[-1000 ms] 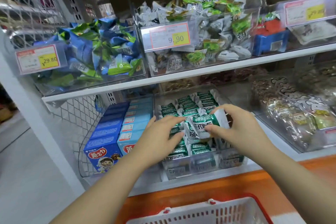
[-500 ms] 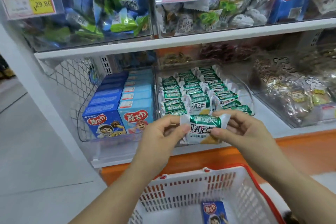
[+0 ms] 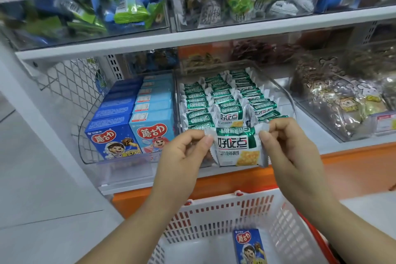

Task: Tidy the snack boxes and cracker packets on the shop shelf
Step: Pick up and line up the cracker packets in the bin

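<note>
A green and white cracker packet [image 3: 236, 148] is held upright in front of the shelf's lower level. My left hand [image 3: 184, 154] pinches its left crimped edge and my right hand [image 3: 287, 146] pinches its right edge. Behind it, a clear bin [image 3: 285, 92] holds several rows of the same green cracker packets [image 3: 227, 96]. To the left stand two rows of snack boxes, dark blue [image 3: 111, 135] and light blue [image 3: 153, 128], in a clear tray.
A white basket [image 3: 214, 218] with red trim sits below my hands, with one dark blue snack box [image 3: 249, 246] inside. Clear bins of wrapped sweets [image 3: 120, 2] fill the upper shelf. Bagged snacks [image 3: 342, 100] lie at the right. An orange ledge [image 3: 353, 167] runs under the shelf.
Both hands lifted one cracker packet out of the bin and drew it toward me, upright and stretched between the fingers. The view dropped lower, showing the basket.
</note>
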Demonstrator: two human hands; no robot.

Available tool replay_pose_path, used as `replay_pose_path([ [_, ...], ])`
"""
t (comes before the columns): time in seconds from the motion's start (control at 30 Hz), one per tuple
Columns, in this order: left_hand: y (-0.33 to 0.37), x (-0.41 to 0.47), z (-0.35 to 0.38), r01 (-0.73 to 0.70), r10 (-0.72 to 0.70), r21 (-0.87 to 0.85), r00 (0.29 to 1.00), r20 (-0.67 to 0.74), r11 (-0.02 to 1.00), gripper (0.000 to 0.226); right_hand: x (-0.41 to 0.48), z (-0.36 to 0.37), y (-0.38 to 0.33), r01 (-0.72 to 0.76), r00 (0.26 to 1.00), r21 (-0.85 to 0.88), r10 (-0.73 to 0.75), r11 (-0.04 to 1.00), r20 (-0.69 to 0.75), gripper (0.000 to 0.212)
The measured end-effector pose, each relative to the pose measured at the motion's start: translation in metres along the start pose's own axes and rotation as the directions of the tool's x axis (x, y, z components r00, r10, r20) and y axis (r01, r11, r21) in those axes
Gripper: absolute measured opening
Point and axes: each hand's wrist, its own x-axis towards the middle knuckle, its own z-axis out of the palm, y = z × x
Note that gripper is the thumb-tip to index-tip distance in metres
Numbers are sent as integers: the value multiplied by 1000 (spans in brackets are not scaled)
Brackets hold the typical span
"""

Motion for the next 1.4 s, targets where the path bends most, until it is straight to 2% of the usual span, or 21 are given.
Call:
replay_pose_path([
  [0.1, 1, -1, 6, 90, -92, 52, 995, 45, 995, 17, 2, 4, 1, -73, 996, -31, 74, 997, 41, 15],
  [0.17, 3, -1, 7, 217, -212, -24, 968, 138, 976, 17, 6, 2, 5, -185, 982, 23, 184, 982, 54, 14],
  [0.23, 3, 0, 6, 367, -324, -135, 909, 263, 920, 19, 10, -2, 10, -327, 944, 132, 317, 936, 91, 16],
  [0.33, 2, 0, 5, 511, -410, -235, 833, 371, 827, 33, 13, -3, 12, -498, 867, 373, 461, 783, 190, 17],
  [0.47, 1, -2, 7, 600, -469, -339, 789, 396, 725, 46, 15, -3, 14, -594, 788, 565, 558, 573, 262, 17],
  [0.53, 3, -3, 7, 616, -480, -363, 780, 401, 699, 43, 15, -3, 14, -630, 744, 609, 598, 482, 297, 15],
  [0.6, 5, -3, 7, 636, -488, -386, 767, 418, 668, 36, 15, -4, 15, -684, 668, 632, 662, 364, 341, 16],
  [0.7, 10, -2, 5, 680, -530, -472, 733, 426, 560, 31, 15, -5, 17, -733, 557, 656, 713, 180, 427, 29],
  [0.83, 9, 0, 1, 705, -545, -507, 707, 450, 496, 33, 15, -6, 15, -737, 530, 669, 693, 91, 490, 20],
  [0.9, 9, -1, 1, 697, -534, -501, 717, 449, 514, 33, 15, -5, 14, -741, 550, 659, 680, 130, 485, 26],
  [0.93, 11, -1, 0, 679, -521, -486, 734, 435, 551, 32, 14, -6, 13, -738, 580, 644, 677, 202, 453, 28],
  [0.97, 11, -1, -1, 643, -497, -445, 765, 408, 624, 32, 14, -8, 13, -723, 636, 603, 668, 339, 387, 22],
  [1.03, 12, 0, -7, 497, -408, -248, 850, 332, 832, 31, 13, -14, 10, -573, 819, 356, 531, 738, 215, 9],
  [1.07, 12, 2, -9, 405, -353, -153, 892, 281, 901, 27, 13, -17, 6, -446, 893, 225, 416, 866, 170, 11],
  [1.1, 11, 3, -12, 333, -302, -114, 926, 228, 936, 22, 13, -20, 3, -340, 936, 174, 314, 924, 159, 11],
  [1.2, 11, 4, -15, 239, -219, -161, 966, 134, 958, 15, 13, -19, -5, -236, 959, 253, 183, 938, 217, 9],
  [1.3, 7, 3, -16, 229, -203, -220, 970, 134, 948, 23, 14, -14, 0, -317, 933, 386, 212, 866, 291, 18],
  [1.33, 6, 3, -16, 223, -198, -220, 972, 130, 950, 21, 14, -14, 3, -317, 932, 374, 214, 871, 291, 20],
  [1.4, 4, 4, -15, 174, -162, -163, 983, 87, 971, 19, 11, -13, 4, -270, 940, 235, 203, 934, 274, 29],
])
